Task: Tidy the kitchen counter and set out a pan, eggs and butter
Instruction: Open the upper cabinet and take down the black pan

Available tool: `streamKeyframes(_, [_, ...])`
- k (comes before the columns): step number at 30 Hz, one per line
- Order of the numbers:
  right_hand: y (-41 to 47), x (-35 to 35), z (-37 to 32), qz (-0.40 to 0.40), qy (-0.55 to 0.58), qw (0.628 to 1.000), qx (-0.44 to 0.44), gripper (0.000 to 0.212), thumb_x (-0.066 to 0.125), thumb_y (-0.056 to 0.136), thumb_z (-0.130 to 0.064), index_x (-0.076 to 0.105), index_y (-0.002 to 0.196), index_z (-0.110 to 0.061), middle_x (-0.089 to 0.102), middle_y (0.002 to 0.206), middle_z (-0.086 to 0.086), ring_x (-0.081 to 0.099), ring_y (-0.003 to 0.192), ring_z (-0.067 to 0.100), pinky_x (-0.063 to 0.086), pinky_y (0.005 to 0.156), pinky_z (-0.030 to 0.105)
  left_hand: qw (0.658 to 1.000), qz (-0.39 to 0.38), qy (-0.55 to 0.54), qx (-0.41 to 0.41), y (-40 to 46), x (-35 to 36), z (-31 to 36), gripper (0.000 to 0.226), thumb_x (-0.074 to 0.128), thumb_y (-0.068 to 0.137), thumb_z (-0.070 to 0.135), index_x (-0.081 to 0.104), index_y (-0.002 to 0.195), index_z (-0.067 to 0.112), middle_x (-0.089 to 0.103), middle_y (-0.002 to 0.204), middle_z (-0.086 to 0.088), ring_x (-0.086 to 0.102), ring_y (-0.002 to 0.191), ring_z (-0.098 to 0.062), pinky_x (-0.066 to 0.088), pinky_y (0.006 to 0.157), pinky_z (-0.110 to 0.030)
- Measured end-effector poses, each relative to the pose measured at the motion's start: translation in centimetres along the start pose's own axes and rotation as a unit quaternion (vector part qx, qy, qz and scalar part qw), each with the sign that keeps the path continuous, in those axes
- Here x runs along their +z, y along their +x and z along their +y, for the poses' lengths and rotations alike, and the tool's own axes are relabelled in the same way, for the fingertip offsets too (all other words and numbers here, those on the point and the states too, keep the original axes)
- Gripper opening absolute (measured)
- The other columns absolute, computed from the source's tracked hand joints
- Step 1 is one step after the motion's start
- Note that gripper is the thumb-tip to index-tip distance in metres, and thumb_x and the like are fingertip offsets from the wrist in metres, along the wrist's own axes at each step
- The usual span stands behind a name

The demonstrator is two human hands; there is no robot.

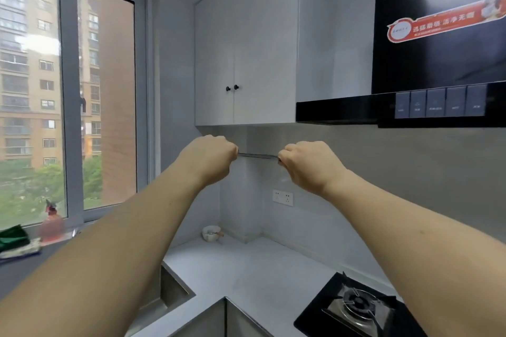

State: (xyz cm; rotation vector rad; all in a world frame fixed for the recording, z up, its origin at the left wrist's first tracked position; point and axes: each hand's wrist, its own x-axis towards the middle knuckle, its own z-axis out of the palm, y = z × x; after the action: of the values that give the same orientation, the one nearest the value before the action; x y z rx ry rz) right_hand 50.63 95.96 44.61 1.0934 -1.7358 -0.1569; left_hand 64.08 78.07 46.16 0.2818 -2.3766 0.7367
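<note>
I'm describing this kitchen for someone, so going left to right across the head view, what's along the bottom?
Green cloth → red spray bottle → sink → small white bowl → wall socket → gas burner.

sink left, stove right

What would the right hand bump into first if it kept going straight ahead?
Probably the grey wall below the cupboard. The right hand grips a thin dark rod and points that way; depth is unclear.
</note>
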Motion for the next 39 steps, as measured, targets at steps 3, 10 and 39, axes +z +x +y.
streamKeyframes(3, [2.6,3.4,-2.5,-0.009,0.017,1.0,-0.001,0.036,0.083,0.048,-0.003,0.05,0.052,-0.018,0.048,0.048,-0.004,0.04,0.036,0.021,-0.004,0.049,0.017,1.0,-0.007,-0.004,0.0,0.7,4.1,-2.7,0.016,0.052,0.088,0.002,0.061,0.081,0.012,0.049,0.068,-0.003,0.05,0.06,-0.026,0.042,0.056,-0.03])
streamKeyframes(10, [8.9,12.6,-8.5,-0.007,0.057,0.998,-0.005,0.029,0.082,0.058,-0.004,0.056,0.055,-0.016,0.051,0.051,-0.002,0.046,0.037,0.022,0.0,0.048,0.015,0.999,-0.022,0.014,0.019,2.7,14.5,-9.5,0.017,0.05,0.094,0.008,0.066,0.094,0.013,0.046,0.07,-0.003,0.045,0.06,-0.025,0.033,0.056,-0.028])
streamKeyframes(39, [8.8,52.9,-22.9,-0.259,0.204,0.944,-0.019,0.041,0.083,0.019,-0.004,0.055,0.046,-0.017,0.047,0.044,-0.003,0.045,0.032,0.016,0.016,0.041,0.017,0.954,-0.272,-0.097,0.077,6.9,59.5,-8.6,0.031,0.04,0.091,0.004,0.058,0.11,0.019,0.066,0.1,-0.001,0.062,0.084,-0.027,0.037,0.061,-0.032])
